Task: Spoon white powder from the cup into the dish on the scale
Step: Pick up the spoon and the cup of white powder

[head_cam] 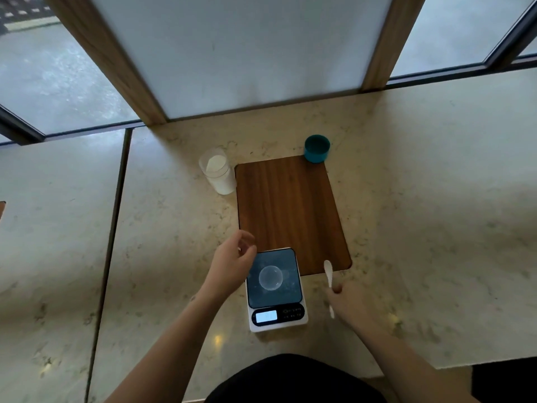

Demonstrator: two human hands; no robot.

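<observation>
A clear plastic cup [218,171] holding white powder stands on the counter, just left of the wooden board's far corner. A small clear round dish [270,278] rests on the dark platform of a white digital scale [278,324] with a lit display. My right hand [350,305] holds a white plastic spoon [328,273] to the right of the scale, with the bowl end pointing away from me. My left hand [232,261] hovers at the scale's left far corner, fingers loosely curled and holding nothing.
A wooden board [287,210] lies beyond the scale, partly under its far edge. A teal cup [316,148] stands at the board's far right corner. A marble counter [421,228] ends at frosted windows with wooden posts; a seam runs down its left side.
</observation>
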